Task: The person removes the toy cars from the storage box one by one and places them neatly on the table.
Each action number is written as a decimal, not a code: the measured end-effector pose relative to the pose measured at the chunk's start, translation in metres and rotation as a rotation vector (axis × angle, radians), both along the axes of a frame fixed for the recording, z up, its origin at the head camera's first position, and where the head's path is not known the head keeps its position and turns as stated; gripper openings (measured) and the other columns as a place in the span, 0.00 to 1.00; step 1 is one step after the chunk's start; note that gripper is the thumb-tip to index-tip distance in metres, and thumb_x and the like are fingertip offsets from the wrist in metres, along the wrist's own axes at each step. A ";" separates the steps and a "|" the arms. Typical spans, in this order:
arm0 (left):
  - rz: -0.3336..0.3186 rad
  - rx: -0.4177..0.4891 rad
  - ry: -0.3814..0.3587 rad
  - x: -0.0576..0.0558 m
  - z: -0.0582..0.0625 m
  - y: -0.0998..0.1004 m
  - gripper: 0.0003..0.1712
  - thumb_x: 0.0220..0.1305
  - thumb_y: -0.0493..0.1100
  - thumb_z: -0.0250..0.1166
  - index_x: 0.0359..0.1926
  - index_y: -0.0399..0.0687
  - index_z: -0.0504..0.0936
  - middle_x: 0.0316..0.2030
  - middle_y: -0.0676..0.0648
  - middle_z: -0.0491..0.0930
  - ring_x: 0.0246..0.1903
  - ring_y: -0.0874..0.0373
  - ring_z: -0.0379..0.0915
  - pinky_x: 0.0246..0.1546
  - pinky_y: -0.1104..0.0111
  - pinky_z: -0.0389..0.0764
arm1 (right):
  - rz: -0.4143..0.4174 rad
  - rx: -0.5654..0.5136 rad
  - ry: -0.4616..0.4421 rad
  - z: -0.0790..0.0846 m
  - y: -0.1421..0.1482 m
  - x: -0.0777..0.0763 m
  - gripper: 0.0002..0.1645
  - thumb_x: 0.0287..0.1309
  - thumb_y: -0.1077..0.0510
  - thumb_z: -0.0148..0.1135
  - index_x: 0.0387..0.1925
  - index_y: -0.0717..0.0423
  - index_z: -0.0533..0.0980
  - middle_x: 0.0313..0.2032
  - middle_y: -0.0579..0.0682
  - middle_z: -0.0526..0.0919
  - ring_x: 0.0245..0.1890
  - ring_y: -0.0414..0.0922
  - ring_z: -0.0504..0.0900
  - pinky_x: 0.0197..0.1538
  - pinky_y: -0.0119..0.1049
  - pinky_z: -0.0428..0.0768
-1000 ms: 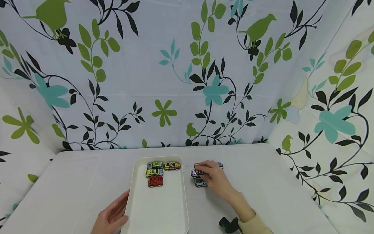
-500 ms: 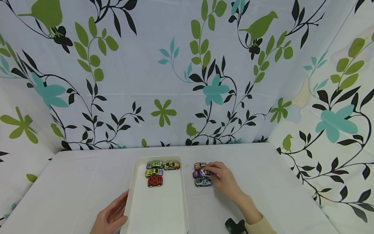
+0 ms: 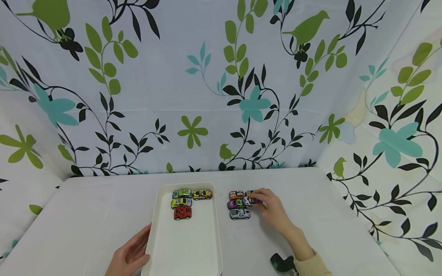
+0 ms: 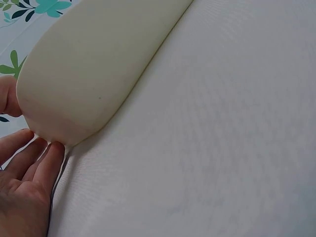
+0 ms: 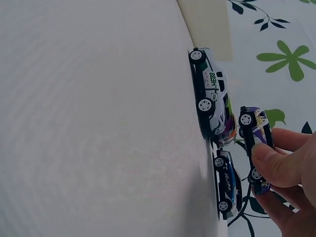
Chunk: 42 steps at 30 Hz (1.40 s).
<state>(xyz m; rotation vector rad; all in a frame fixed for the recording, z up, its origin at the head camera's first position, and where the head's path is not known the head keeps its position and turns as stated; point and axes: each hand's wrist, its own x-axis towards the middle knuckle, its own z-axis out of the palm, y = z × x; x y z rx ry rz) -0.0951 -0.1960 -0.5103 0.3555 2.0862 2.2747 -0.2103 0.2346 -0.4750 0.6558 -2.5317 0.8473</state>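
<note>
My right hand (image 3: 274,212) pinches a small toy car (image 5: 260,129), purple with white and yellow markings, between thumb and fingers. Close by on the table lie an orange toy car (image 3: 235,195), a purple one (image 3: 235,204) and a silver one (image 3: 239,214). Another car behind the fingers is mostly hidden. In the right wrist view, a white car (image 5: 213,91) and a dark blue car (image 5: 228,180) stand beside the held one. My left hand (image 3: 129,253) touches the left wall of a white tray (image 3: 186,249) with its fingertips, fingers nearly straight.
Inside the tray's far end sit a green toy car (image 3: 182,193), a yellow-red one (image 3: 202,195), a yellow one (image 3: 180,203) and a red one (image 3: 182,212). A dark device (image 3: 282,263) is at the right wrist. Patterned cloth (image 3: 214,96) surrounds the white table (image 3: 310,214).
My right hand has moved right, carrying the toy car, and the orange, purple and silver cars show more fully. The left hand stays at the tray.
</note>
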 end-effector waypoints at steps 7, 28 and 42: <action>0.028 -0.014 -0.027 0.001 -0.001 0.000 0.38 0.63 0.24 0.60 0.70 0.18 0.54 0.62 0.68 0.73 0.61 0.76 0.68 0.56 0.78 0.78 | -0.007 -0.008 -0.006 -0.002 0.004 -0.002 0.23 0.47 0.76 0.71 0.44 0.56 0.86 0.47 0.50 0.84 0.52 0.50 0.81 0.54 0.48 0.84; 0.063 -0.045 -0.062 -0.002 0.001 0.002 0.39 0.62 0.26 0.63 0.71 0.20 0.56 0.60 0.69 0.74 0.59 0.78 0.69 0.56 0.77 0.79 | -0.049 -0.027 -0.064 -0.006 0.011 -0.006 0.22 0.47 0.76 0.71 0.44 0.56 0.85 0.47 0.50 0.84 0.53 0.51 0.80 0.57 0.50 0.82; 0.048 -0.032 -0.030 -0.002 0.000 0.002 0.38 0.62 0.24 0.61 0.70 0.18 0.55 0.61 0.68 0.73 0.60 0.77 0.69 0.56 0.78 0.79 | -0.037 -0.030 -0.036 -0.012 0.016 -0.007 0.22 0.44 0.76 0.72 0.43 0.58 0.86 0.47 0.52 0.85 0.51 0.53 0.81 0.55 0.52 0.83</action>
